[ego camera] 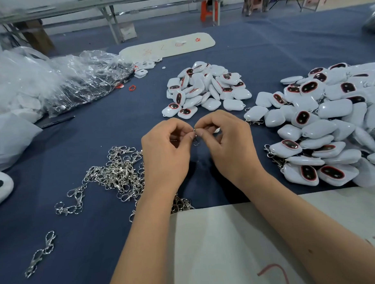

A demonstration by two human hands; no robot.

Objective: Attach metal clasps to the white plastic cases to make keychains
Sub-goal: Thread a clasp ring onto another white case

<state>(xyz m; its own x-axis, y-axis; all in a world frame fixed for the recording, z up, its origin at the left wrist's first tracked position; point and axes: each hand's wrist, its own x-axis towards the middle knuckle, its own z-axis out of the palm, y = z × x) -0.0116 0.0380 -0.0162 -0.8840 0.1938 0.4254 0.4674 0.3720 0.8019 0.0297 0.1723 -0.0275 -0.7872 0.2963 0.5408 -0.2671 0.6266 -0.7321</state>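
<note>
My left hand (165, 151) and my right hand (224, 140) meet over the middle of the blue cloth, fingertips pinching a small metal clasp (195, 137) between them. A white case (216, 130) shows partly under my right fingers. A tangled heap of loose clasps (117, 174) lies left of my left hand. A pile of white cases (206, 88) sits beyond my hands. A bigger pile of cases with clasps (330, 124) fills the right side.
Clear plastic bags (74, 80) lie at the far left. A white foam board (168, 47) lies at the back, and a white sheet (228, 246) covers the near edge under my arms. Two linked clasps (40, 255) lie at the lower left.
</note>
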